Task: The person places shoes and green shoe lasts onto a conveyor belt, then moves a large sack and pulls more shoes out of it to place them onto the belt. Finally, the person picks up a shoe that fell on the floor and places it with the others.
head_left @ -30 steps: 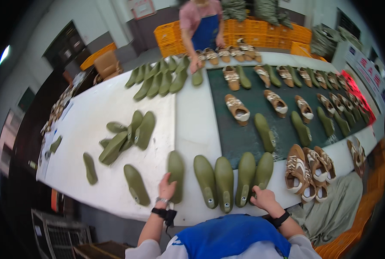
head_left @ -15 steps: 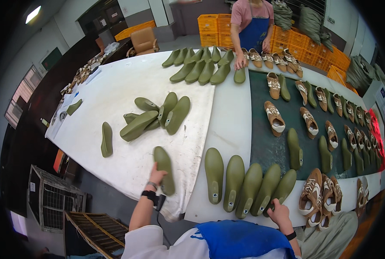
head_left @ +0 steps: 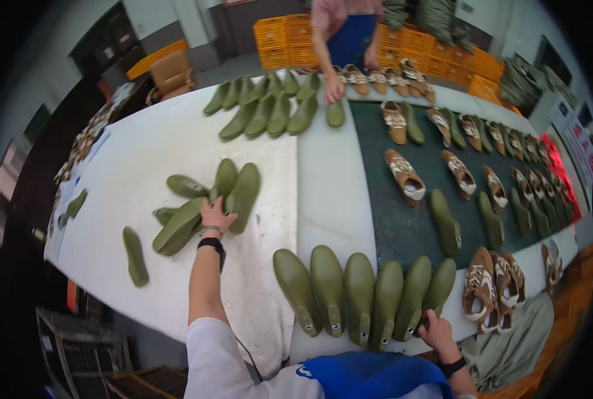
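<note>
My left hand [head_left: 215, 215] reaches out over the white table [head_left: 143, 146] and rests on a loose pile of olive green shoe lasts [head_left: 203, 199], fingers on one of them. My right hand [head_left: 436, 330] is at the near table edge, touching the heel end of the rightmost last in a row of several olive green lasts [head_left: 359, 292] lying side by side. Whether the right hand grips that last is unclear.
A single last [head_left: 135, 256] lies at the left. More lasts [head_left: 270, 110] sit at the far side. Brown and white shoes [head_left: 492, 289] and lasts lie on a dark green mat [head_left: 389, 219]. A person in a blue apron [head_left: 346, 33] works opposite, before orange crates [head_left: 286, 36].
My left hand let go of a last near the table edge and stretched forward to the loose pile. The row near me now holds one more last. My right hand stays at the row's right end.
</note>
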Demonstrator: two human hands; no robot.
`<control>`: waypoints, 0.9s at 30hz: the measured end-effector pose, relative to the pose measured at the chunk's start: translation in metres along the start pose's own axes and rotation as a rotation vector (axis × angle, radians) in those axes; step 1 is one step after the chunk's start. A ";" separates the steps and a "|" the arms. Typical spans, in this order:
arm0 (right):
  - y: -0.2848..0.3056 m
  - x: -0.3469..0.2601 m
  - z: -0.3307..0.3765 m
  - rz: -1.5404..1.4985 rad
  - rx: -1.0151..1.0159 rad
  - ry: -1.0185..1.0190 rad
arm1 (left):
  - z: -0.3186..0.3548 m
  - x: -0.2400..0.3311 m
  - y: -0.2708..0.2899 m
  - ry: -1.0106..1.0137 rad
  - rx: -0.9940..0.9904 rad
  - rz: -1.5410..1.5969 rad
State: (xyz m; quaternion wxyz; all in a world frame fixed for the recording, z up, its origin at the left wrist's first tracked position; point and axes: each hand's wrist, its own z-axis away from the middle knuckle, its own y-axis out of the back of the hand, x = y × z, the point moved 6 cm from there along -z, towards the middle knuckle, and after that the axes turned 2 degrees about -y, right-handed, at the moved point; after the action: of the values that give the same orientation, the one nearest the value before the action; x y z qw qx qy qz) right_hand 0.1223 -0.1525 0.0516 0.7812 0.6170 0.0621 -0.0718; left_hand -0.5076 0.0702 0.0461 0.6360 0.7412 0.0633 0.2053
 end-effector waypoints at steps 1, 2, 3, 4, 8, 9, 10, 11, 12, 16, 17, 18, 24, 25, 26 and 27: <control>0.002 -0.005 -0.001 -0.002 -0.004 0.008 | -0.014 -0.018 -0.012 0.099 -0.162 0.037; 0.003 -0.007 -0.003 -0.009 0.006 -0.015 | -0.024 -0.032 -0.027 0.199 -0.325 0.071; 0.004 -0.007 -0.003 -0.011 -0.010 -0.028 | -0.030 -0.032 -0.029 0.191 -0.250 0.083; 0.004 -0.007 -0.004 -0.014 -0.028 -0.033 | -0.033 -0.032 -0.031 0.190 -0.173 0.096; -0.001 -0.008 -0.002 -0.012 -0.022 -0.035 | -0.022 0.018 -0.022 0.171 -0.083 0.149; -0.003 -0.007 -0.002 -0.032 -0.023 -0.048 | -0.025 0.012 -0.034 0.163 -0.050 0.169; -0.005 -0.001 -0.001 -0.039 -0.023 -0.086 | -0.019 0.048 -0.038 0.052 -0.071 0.189; -0.002 -0.001 -0.001 -0.059 -0.033 -0.100 | -0.009 0.066 -0.043 0.051 -0.006 0.165; -0.003 0.000 0.000 -0.049 -0.045 -0.071 | 0.000 0.092 -0.045 -0.015 -0.010 0.192; -0.002 -0.004 -0.001 -0.026 -0.063 -0.108 | 0.026 0.156 -0.048 -0.071 -0.088 0.284; -0.003 -0.005 -0.002 -0.032 -0.066 -0.113 | 0.028 0.169 -0.051 -0.070 -0.111 0.265; -0.004 -0.005 -0.004 -0.038 -0.066 -0.119 | 0.031 0.178 -0.053 -0.069 -0.133 0.247; -0.011 -0.003 -0.005 -0.064 -0.067 -0.102 | 0.002 0.098 -0.032 -0.369 0.031 0.594; -0.012 -0.003 -0.005 -0.071 -0.071 -0.090 | -0.009 0.041 -0.017 -0.302 0.211 0.425; -0.009 0.002 -0.002 -0.059 -0.065 -0.105 | -0.011 0.015 0.010 -0.216 0.323 0.084; -0.008 -0.001 -0.002 -0.042 -0.058 -0.096 | -0.015 -0.045 0.027 -0.052 0.306 -0.097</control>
State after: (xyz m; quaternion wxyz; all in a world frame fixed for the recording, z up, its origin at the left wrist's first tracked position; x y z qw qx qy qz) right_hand 0.1198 -0.1527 0.0437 0.7992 0.5885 0.0395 -0.1157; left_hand -0.5585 0.0634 0.0640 0.5264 0.8304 0.1132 0.1433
